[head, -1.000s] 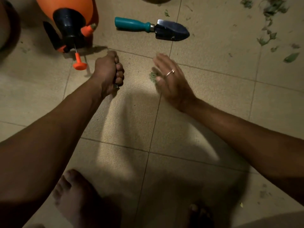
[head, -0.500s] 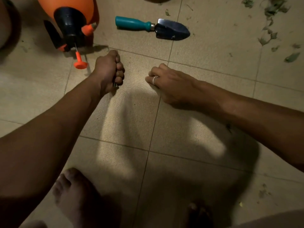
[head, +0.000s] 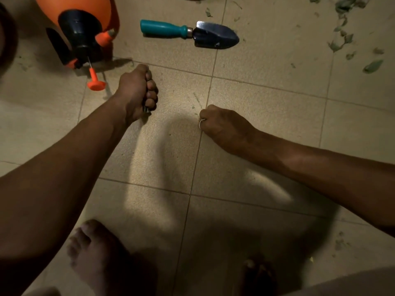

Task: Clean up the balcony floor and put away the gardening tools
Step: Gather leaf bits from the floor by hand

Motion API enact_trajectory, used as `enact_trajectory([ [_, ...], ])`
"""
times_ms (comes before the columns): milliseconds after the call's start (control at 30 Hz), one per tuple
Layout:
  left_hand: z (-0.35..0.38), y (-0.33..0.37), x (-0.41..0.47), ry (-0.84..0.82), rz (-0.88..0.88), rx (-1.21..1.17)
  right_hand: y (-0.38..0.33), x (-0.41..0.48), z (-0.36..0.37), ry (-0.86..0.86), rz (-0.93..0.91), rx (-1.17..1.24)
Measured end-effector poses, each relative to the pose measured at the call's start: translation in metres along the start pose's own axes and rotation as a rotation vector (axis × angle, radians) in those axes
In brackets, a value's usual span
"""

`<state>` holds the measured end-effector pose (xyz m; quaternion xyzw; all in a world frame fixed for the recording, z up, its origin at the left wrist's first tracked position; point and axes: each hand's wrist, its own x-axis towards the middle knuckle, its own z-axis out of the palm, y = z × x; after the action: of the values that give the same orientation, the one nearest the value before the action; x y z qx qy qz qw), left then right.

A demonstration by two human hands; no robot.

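The beige tiled balcony floor (head: 277,129) is dim and only partly tidy. Green leaf scraps (head: 339,42) lie scattered over the far right tiles, and a few bits lie on the seam just beyond the right hand (head: 224,127). That hand is knuckles-down on the floor, its grip curled tight; whether anything is inside I cannot tell. The left hand (head: 136,90) hovers near it in a fist, its grip pressed round a dark wad (head: 147,109) that pokes out underneath. The teal-handled trowel (head: 189,34) lies flat on the tiles beyond both hands, untouched, and the orange sprayer (head: 83,26) lies beside it at the left. I'd judge the job early: the patch between the hands looks gathered, but most litter remains and no tool is put away.
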<state>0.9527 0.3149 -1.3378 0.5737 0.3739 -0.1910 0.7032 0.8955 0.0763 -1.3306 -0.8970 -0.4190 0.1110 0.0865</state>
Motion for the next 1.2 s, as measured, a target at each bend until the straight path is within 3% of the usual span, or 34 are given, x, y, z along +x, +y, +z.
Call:
enact_trajectory([
  [167, 0.004, -0.003, -0.003, -0.01, -0.026, -0.007, -0.02, -0.016, -0.001, 0.065, 0.02, 0.069],
  [233, 0.007, -0.002, -0.006, -0.025, -0.037, -0.016, -0.024, -0.022, 0.002, 0.009, 0.038, 0.191],
  [333, 0.016, -0.002, -0.012, -0.084, -0.071, -0.066, -0.015, -0.023, -0.013, -0.132, 0.37, 0.575],
  [433, 0.033, -0.006, -0.024, -0.161, -0.121, -0.126, 0.004, -0.012, -0.038, 0.005, 0.701, 1.079],
  [533, 0.054, -0.016, -0.033, -0.238, -0.156, -0.139, 0.016, 0.009, -0.06, 0.239, 0.708, 1.275],
  [733, 0.074, -0.017, -0.033, -0.456, -0.187, -0.138, 0.011, 0.037, -0.063, 0.435, 0.422, 0.971],
  [867, 0.07, -0.016, -0.038, -0.525, -0.249, -0.15, 0.009, 0.033, -0.054, 0.361, 0.358, 0.927],
  [933, 0.071, -0.018, -0.041, -0.518, -0.244, -0.092, 0.008, 0.032, -0.049, 0.33, 0.31, 0.824],
  [1067, 0.072, -0.024, -0.044, -0.474, -0.154, 0.044, 0.011, 0.034, -0.038, 0.308, 0.204, 0.372],
  [1200, 0.065, -0.023, -0.04, -0.27, -0.046, 0.213, 0.01, 0.023, -0.026, 0.278, 0.061, 0.272],
])
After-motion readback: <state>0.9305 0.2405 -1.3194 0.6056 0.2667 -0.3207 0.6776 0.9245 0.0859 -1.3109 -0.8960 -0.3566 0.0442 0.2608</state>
